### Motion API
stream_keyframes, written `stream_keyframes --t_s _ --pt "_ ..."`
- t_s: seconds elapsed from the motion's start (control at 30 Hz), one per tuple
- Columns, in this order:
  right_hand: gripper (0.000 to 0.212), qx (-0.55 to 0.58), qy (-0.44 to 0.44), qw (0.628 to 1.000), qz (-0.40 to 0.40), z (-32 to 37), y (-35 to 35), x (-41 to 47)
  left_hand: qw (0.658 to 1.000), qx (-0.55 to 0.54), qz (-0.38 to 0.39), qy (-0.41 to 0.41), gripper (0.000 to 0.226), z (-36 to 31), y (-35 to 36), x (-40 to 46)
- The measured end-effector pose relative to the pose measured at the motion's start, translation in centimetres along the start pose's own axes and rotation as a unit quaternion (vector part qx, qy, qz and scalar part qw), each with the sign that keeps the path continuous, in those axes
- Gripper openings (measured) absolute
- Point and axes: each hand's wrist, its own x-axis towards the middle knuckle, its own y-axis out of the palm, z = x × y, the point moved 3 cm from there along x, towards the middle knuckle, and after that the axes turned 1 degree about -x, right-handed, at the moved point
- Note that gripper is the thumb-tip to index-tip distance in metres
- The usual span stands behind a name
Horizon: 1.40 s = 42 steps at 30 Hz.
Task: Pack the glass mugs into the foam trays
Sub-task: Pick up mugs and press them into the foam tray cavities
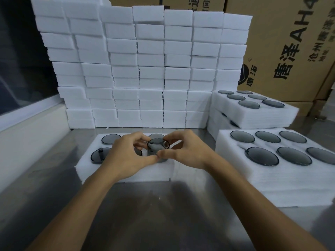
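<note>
Foam tray point(126, 171) on steel table point(145, 214), centre. Grey glass mug point(158, 150) half sunk in a middle pocket, rim above the foam. Left hand point(126, 156) and right hand point(188, 151) both pinch its rim, thumbs meeting at the near side. Other pockets: seated mugs at far left point(111, 138) and near left point(98, 155). Filled tray point(272, 178) to the right, six mugs flush; stacked trays point(253, 113) behind it, top one holding six. Wall of white foam blocks point(141, 69) at back. Cardboard carton point(293, 42) upper right, printed "唐泽" and "AH"; smaller characters not legible
</note>
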Motion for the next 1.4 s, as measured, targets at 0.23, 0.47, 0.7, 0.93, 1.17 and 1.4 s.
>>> stream_keyframes --t_s 0.23,0.47,0.7,0.93,1.17,1.4 --pt "0.032 -0.015 0.007 1.000 0.013 0.0 0.2 -0.1 1.000 0.018 0.016 0.002 0.050 -0.1 0.2 -0.1" --pt "0.022 0.004 0.016 1.000 0.013 -0.3 -0.3 0.0 1.000 0.002 0.020 -0.010 0.023 0.9 -0.5 0.5" --pt "0.034 0.014 0.042 0.999 0.023 -1.0 0.1 0.0 0.999 0.028 0.023 -0.003 0.026 0.8 -0.3 0.3" --pt "0.050 -0.021 0.074 0.997 0.032 -1.3 0.7 0.1 0.993 0.110 0.044 -0.008 0.031 0.5 0.0 0.1" --pt "0.050 0.018 0.126 0.991 0.035 -1.7 0.7 0.0 0.989 0.131 0.059 -0.036 0.042 0.4 0.1 0.1" --pt "0.071 -0.037 0.105 0.991 0.075 -1.5 0.7 -0.3 0.986 0.159 0.038 -0.038 0.060 -1.0 -1.9 -0.1"
